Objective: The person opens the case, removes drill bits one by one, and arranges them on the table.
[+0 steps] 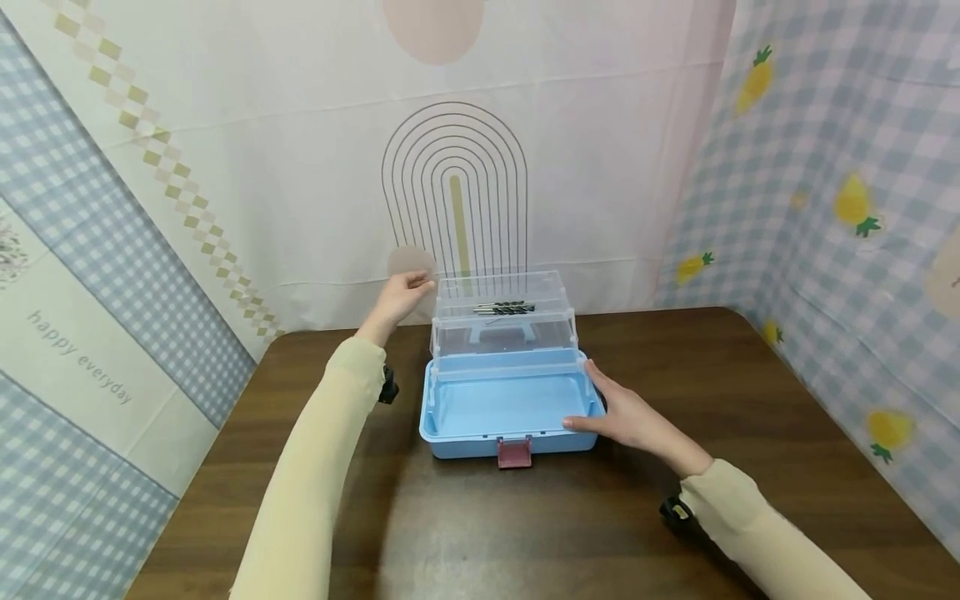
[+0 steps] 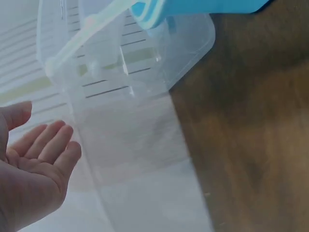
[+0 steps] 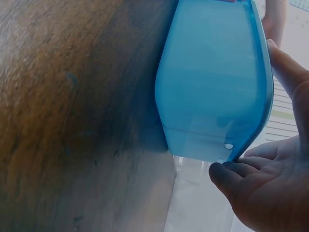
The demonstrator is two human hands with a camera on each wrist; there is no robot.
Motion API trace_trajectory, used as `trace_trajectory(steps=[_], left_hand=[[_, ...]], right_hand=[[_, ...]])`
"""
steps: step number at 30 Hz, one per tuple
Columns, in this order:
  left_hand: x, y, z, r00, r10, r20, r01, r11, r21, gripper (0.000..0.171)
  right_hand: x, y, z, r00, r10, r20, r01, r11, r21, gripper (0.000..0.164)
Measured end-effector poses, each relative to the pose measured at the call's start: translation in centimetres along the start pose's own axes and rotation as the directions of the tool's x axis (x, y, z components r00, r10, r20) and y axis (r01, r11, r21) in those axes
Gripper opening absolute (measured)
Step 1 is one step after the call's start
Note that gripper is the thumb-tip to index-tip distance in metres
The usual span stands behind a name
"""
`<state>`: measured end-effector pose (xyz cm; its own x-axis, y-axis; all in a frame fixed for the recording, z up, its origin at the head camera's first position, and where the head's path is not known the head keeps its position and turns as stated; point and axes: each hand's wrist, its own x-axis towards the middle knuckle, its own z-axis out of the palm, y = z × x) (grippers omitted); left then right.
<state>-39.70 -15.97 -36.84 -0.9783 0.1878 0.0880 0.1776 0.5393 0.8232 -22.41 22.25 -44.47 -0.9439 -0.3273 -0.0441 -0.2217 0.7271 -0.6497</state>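
Note:
A light blue toolbox [image 1: 510, 404] with a pink latch [image 1: 513, 453] stands opened on the table, its bare bottom compartment showing. Above and behind it rise clear plastic trays [image 1: 504, 332] on side arms. Several dark spiral drill bits [image 1: 510, 307] lie in the upper part. My right hand [image 1: 633, 417] grips the box's right end, thumb at the front rim and fingers along the side. Beside the upper left corner of the clear trays, my left hand [image 1: 402, 297] is raised with nothing in it; in the left wrist view its palm and loosely bent fingers [image 2: 58, 145] show.
The dark wooden table [image 1: 480, 533] ends at a patterned cloth backdrop [image 1: 330, 167] just behind the box. Checked cloth [image 1: 840, 275] hangs along the right side. A black wrist strap [image 1: 677, 510] is on the right sleeve.

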Motion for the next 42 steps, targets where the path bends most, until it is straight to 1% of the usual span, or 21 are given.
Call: trace_trajectory(steps=[3,6,10,14,19,24,28,32,35,39,42], left_hand=[[0.1,1.3,0.0,0.997,0.051,0.053,-0.055,0.995,0.079,0.052],[0.2,2.9,0.1,0.989,0.094,0.111,-0.110,0.982,0.152,0.052],[0.3,4.3,0.4,0.977,0.123,0.173,-0.156,0.969,0.191,0.053],[0.2,5.2,0.9,0.959,0.153,0.239,-0.201,0.961,0.190,0.052],[0.1,5.3,1.6,0.937,0.170,0.305,-0.235,0.953,0.191,0.048],[0.2,4.9,2.3,0.920,0.194,0.340,-0.268,0.945,0.186,0.045],[0.5,4.8,2.9,0.910,0.202,0.361,-0.281,0.942,0.182,0.044],[0.7,4.7,3.5,0.907,0.192,0.376,-0.291,0.929,0.227,0.039],[0.9,4.6,3.8,0.902,0.190,0.388,-0.309,0.912,0.270,0.037],[1.1,4.4,4.1,0.895,0.183,0.407,-0.320,0.898,0.300,0.036],[1.3,4.3,4.3,0.895,0.173,0.411,-0.314,0.899,0.304,0.035]], right_hand=[[0.0,0.0,0.0,1.000,0.001,-0.001,-0.001,1.000,-0.001,0.119],[0.0,0.0,0.0,1.000,-0.003,-0.007,0.003,1.000,-0.001,0.119],[0.0,-0.1,0.0,1.000,-0.008,-0.008,0.007,1.000,-0.005,0.118],[0.0,-0.1,0.0,1.000,-0.001,-0.003,0.001,1.000,-0.004,0.118],[0.0,-0.1,0.0,1.000,0.004,-0.001,-0.004,1.000,-0.007,0.116],[-0.1,-0.1,0.1,1.000,0.013,0.000,-0.013,1.000,0.000,0.116],[-0.1,-0.1,0.1,1.000,0.013,-0.001,-0.013,1.000,0.006,0.116],[0.0,0.0,0.0,1.000,0.008,0.002,-0.008,1.000,0.007,0.115],[0.0,0.0,-0.1,1.000,-0.002,0.003,0.002,1.000,0.009,0.114],[0.0,0.1,-0.2,1.000,-0.006,0.004,0.006,1.000,0.019,0.112],[0.0,0.1,-0.3,1.000,-0.007,0.007,0.006,1.000,0.021,0.112]])
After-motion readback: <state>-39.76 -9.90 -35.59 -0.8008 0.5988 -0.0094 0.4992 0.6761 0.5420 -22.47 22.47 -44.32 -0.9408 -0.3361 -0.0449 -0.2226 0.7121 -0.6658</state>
